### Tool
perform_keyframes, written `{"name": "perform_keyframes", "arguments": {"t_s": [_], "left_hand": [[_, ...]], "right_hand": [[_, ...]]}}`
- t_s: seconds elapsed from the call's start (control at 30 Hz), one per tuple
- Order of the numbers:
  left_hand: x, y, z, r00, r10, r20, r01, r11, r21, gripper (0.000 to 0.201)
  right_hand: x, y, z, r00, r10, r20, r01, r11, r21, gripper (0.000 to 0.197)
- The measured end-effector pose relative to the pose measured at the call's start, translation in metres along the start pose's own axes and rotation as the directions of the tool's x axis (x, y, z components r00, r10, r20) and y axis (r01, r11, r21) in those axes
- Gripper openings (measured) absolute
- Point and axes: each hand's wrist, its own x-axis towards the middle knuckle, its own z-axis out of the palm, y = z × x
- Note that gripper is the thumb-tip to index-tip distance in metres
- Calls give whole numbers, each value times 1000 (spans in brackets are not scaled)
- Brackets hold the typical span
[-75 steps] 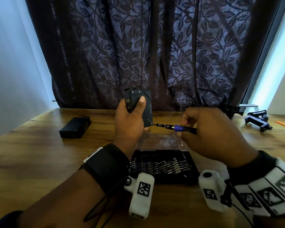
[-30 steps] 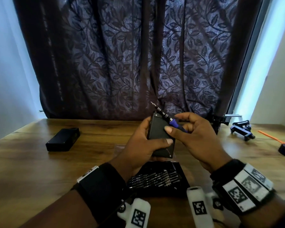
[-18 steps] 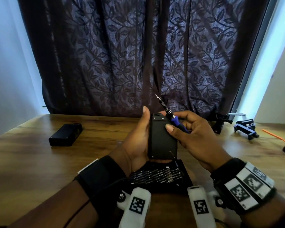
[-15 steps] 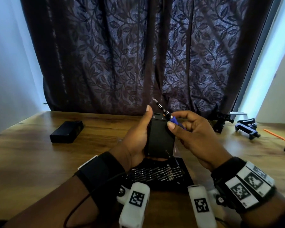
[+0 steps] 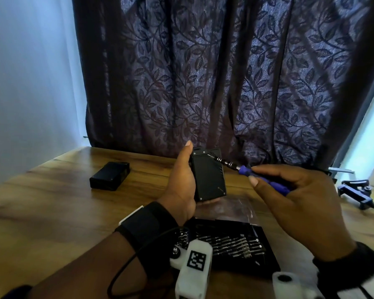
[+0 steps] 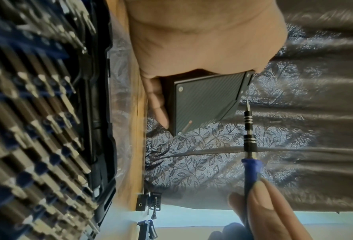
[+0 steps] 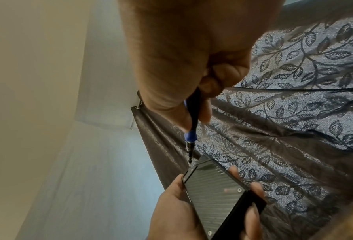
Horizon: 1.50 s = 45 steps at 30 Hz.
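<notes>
My left hand [image 5: 181, 180] grips a small black box [image 5: 207, 173] and holds it upright above the table, thumb along its left edge, fingers behind it. Small screws sit at the corners of its ribbed face [image 6: 204, 104]. My right hand [image 5: 294, 190] pinches a blue-handled precision screwdriver [image 5: 261, 176] between thumb and fingers. The metal bit points left at the box's upper right corner, its tip right at the top edge [image 7: 189, 164]. In the left wrist view the screwdriver [image 6: 250, 146] shows a small gap to the box.
An open black case of screwdriver bits [image 5: 231, 244] lies on the wooden table [image 5: 52, 208] below my hands, with a clear plastic sheet [image 5: 231, 208] behind it. A second black box [image 5: 110, 175] rests at the left. A blue clamp [image 5: 356, 193] sits far right. A dark leaf-patterned curtain [image 5: 203, 83] hangs behind.
My right hand let go of the box's side and drew back to the right. The screwdriver swung from pointing up behind the box to pointing left at its top right corner.
</notes>
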Motion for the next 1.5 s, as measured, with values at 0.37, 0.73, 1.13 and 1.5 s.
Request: {"name": "perform_keyframes", "arguments": {"t_s": [0.37, 0.73, 1.13, 1.5], "left_hand": [[-6, -3, 7, 998, 55, -12, -54, 997, 58, 62], [-8, -2, 8, 989, 136, -50, -126, 978, 165, 62], [0, -4, 10, 955, 281, -93, -226, 894, 386, 61], [-4, -3, 12, 948, 311, -69, -256, 872, 416, 53]], "right_hand": [[0, 0, -1, 1000, 0, -18, 0, 1000, 5, 24], [3, 5, -3, 1000, 9, -3, -9, 1000, -1, 25], [5, 10, -10, 998, 56, 24, -50, 977, -207, 18], [6, 13, -7, 996, 65, 58, -46, 961, -273, 39]]}}
